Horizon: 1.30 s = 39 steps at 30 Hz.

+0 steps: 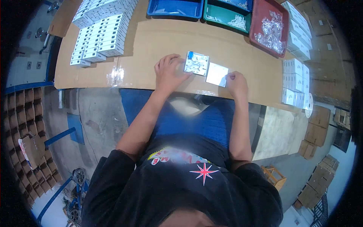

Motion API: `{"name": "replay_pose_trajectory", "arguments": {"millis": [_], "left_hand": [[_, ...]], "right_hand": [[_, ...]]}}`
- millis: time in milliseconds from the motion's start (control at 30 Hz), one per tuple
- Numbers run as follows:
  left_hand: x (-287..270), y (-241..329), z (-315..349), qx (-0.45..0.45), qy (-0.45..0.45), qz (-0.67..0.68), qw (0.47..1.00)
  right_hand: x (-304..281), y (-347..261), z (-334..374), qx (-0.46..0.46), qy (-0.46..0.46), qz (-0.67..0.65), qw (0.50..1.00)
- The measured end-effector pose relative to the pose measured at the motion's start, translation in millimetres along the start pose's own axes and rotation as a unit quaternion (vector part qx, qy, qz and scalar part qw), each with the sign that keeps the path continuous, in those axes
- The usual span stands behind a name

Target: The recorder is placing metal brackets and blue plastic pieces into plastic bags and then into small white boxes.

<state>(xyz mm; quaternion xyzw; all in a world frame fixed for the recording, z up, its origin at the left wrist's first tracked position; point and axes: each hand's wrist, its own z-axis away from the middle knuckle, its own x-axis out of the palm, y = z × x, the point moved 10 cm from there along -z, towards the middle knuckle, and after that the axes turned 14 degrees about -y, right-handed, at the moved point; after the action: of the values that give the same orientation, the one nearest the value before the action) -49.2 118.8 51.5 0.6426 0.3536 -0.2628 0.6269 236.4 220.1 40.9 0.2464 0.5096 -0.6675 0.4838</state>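
A small square white box [196, 63] lies open on the table in front of me, with clear plastic-wrapped contents and a bit of blue at one corner. My left hand [168, 74] rests at the left of this box, fingers curved and apart, the thumb by its near corner. Joined to or right beside the box on the right is a flat white square box lid [217, 75]. The fingertips of my right hand [237, 85] are closed on the lid's right edge. Whether the lid is hinged to the box is too small to tell.
Stacks of white boxes [100, 38] stand at the left, more small white boxes [293, 81] at the right. Along the far side are a blue tray [175, 15], a green tray [211, 21] with white pieces and a red tray [254, 26] with clear bags. Cardboard covers the table [140, 49].
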Motion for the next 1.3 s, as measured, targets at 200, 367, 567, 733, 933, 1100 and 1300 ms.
{"name": "replay_pose_trajectory", "arguments": {"millis": [200,367,567,733,933,1100,1300], "left_hand": [[0,-1,-1,-0.004,-0.004,0.012,1.0],[0,-3,0,-0.011,-0.007,0.009,1.0],[2,-4,-1,-0.009,-0.005,0.009,1.0],[0,-4,1,-0.013,0.0,0.012,1.0],[0,-5,0,-0.012,0.003,0.01,1.0],[0,-4,0,-0.006,0.005,0.02,1.0],[1,-5,1,-0.005,0.0,0.019,1.0]], "right_hand": [[-3,3,-8,-0.049,0.006,-0.164,0.985],[4,-15,-5,-0.062,-0.031,-0.323,0.944],[11,-46,-5,-0.148,0.026,-0.354,0.923],[43,-65,-7,-0.137,-0.054,-0.423,0.894],[39,-101,5,-0.168,0.03,-0.228,0.959],[39,-117,15,-0.197,0.085,-0.094,0.972],[38,-124,18,-0.231,0.113,0.002,0.966]]}}
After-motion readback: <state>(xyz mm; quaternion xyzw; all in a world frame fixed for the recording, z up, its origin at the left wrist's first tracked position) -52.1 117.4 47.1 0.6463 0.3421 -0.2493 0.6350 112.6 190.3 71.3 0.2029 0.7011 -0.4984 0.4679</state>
